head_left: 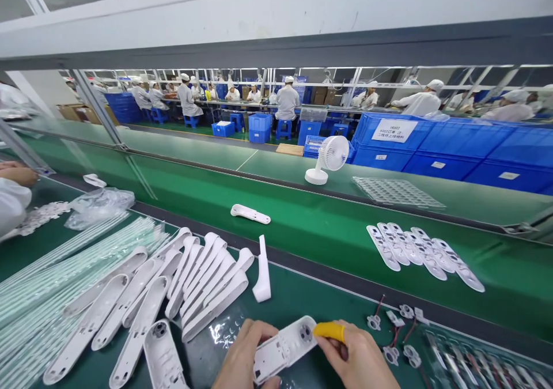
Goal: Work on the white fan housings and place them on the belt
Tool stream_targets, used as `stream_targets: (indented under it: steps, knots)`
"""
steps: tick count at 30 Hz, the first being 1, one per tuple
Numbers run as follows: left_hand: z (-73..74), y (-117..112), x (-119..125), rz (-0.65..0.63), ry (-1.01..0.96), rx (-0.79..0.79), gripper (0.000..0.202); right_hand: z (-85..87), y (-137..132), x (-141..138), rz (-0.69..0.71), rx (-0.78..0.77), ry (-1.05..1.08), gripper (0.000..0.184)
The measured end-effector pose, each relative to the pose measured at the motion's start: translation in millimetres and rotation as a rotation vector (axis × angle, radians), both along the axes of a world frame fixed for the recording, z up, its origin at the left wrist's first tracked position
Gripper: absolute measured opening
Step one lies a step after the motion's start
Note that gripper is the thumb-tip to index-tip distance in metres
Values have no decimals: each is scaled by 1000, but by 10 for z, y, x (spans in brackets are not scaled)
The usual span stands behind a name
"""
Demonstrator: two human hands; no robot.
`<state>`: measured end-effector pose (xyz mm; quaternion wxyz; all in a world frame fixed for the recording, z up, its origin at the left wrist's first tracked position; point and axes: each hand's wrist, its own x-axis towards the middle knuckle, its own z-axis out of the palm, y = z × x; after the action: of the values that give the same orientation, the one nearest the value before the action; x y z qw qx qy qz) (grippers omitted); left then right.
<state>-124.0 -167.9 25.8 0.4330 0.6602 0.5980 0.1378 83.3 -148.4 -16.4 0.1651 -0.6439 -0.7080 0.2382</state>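
Clasping white casing (283, 348), left hand (242, 359) sits beside crowded shells (207, 285).

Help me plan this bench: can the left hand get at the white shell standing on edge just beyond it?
Probably yes. The shell stands beyond the left hand on bare mat, nothing between them; the row of shells lies to its side. But that hand is holding the open housing.

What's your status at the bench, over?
Left hand holds white housing, open side up. Right hand, yellow finger cot, pinches its round end. White shells lie left, wired parts right.
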Motion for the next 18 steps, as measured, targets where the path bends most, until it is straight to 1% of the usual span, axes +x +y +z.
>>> stream_targets:
  steps: [2,4,6,8,13,15,16,18]
  knots:
    - [-64,-17,-20,-40,-5,76,45,17,21,-49,26,-41,-101,33]
    - [-156,-44,-41,-69,-45,136,46,37,31,-89,62,-75,-215,32]
    - [-246,-79,-58,-87,-83,186,48,54,32,-114,115,-98,-266,27]
    - [-312,-118,-65,-91,-110,225,50,80,27,-126,165,-127,-285,26]
    - [-381,-199,-46,-50,-157,256,51,202,-1,-124,283,-210,-453,26]
    - [-386,-223,-38,-36,-167,269,52,239,-14,-109,325,-224,-448,25]
    - [-384,-233,-36,-32,-172,281,52,251,-19,-98,323,-220,-419,25]
    - [-371,-250,-34,-23,-178,309,53,268,-22,-61,273,-203,-320,27]
